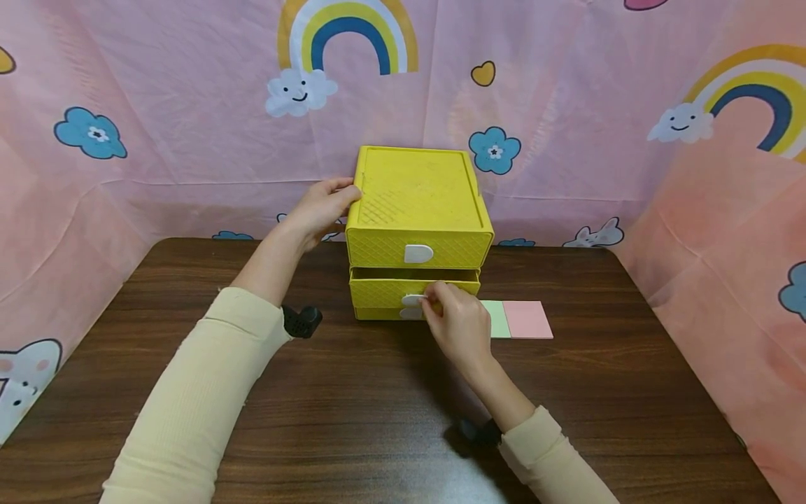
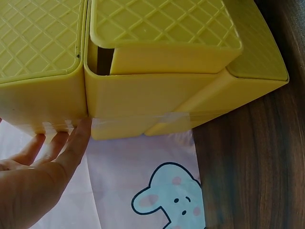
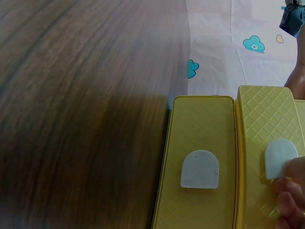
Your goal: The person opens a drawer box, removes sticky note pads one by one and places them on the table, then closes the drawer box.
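A yellow drawer cabinet (image 1: 418,187) with a textured top stands at the back of the table. Its middle drawer (image 1: 384,292) is pulled partly out, and a dark gap shows above its front. My right hand (image 1: 458,323) pinches that drawer's white handle (image 3: 278,155) between thumb and fingers. Against the cabinet's upper left side rests my left hand (image 1: 321,210), its thumb at the top edge; in the left wrist view its extended fingers (image 2: 71,145) touch the side wall. The top drawer (image 1: 378,248) is closed, with its own white handle (image 1: 418,253). What the drawers hold is hidden.
Green (image 1: 497,319) and pink (image 1: 529,320) paper squares lie side by side on the dark wooden table (image 1: 352,406), right of the cabinet. A pink patterned cloth (image 1: 208,126) hangs behind and at both sides. Each wrist wears a black device (image 1: 303,322).
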### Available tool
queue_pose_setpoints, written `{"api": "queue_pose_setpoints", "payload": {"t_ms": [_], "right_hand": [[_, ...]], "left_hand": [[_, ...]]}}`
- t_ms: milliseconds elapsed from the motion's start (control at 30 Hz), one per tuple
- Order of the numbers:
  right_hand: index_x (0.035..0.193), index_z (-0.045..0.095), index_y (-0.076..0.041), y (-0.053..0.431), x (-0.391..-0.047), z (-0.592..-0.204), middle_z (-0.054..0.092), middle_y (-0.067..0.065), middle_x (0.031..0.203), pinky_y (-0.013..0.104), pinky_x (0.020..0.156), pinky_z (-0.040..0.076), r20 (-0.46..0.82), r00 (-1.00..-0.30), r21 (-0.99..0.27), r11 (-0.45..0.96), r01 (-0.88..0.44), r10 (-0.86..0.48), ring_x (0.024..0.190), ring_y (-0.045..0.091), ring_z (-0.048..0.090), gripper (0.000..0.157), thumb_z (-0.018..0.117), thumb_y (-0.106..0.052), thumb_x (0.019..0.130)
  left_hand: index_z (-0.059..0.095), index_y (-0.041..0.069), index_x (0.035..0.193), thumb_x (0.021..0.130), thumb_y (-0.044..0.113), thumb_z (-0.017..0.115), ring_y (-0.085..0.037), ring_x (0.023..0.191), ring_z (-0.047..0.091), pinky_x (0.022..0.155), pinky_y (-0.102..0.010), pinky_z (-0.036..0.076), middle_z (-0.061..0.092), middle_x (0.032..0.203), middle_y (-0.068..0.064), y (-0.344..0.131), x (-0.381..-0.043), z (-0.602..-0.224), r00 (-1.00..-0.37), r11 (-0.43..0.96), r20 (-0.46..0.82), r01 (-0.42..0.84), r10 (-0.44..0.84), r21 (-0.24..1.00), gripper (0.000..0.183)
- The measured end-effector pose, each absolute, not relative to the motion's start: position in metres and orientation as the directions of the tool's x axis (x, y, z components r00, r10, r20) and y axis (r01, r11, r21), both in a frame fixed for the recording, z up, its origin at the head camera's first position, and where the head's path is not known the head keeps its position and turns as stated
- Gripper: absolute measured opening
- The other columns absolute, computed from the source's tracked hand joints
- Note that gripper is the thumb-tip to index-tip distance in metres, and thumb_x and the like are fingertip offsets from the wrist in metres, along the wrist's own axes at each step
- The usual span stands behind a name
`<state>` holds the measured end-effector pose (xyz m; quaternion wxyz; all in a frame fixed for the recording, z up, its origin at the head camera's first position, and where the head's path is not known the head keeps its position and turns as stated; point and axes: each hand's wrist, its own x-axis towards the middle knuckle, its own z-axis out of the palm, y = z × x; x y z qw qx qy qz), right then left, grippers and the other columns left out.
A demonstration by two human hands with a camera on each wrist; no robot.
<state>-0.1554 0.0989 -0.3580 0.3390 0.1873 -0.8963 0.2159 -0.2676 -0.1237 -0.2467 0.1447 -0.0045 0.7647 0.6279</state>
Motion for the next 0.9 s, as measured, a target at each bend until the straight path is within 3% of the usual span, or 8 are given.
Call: {"api": "queue_pose_setpoints", "payload": {"t_ms": [333,900], "right_hand": [[0.080,0.062,-0.014,0.101,-0.149,-0.358,0.060,-0.005,0.065,0.025,0.044,0.036,0.727,-0.642,-0.193,0.825,-0.531,-0.243,0.051,0.012,0.045,0.012,0.072,-0.020,0.079],[0.081,0.061,-0.012,0.105,-0.133,-0.352,0.061,-0.001,0.068,0.029,0.050,0.041,0.742,-0.583,-0.089,0.813,-0.575,-0.331,0.057,0.016,0.051,0.011,0.068,-0.021,0.082]], "left_hand": [[0.025,0.016,0.147,0.094,0.026,0.045,-0.022,0.117,0.050,0.094,-0.040,0.045,0.041,0.138,-0.007,-0.125,-0.267,-0.246,-0.957,0.218,-0.230,-0.191,0.175,0.957,0.058],[0.024,0.017,0.147,0.094,0.027,0.044,-0.022,0.116,0.050,0.096,-0.040,0.045,0.042,0.136,-0.007,-0.124,-0.266,-0.245,-0.957,0.232,-0.234,-0.191,0.173,0.954,0.058]]}}
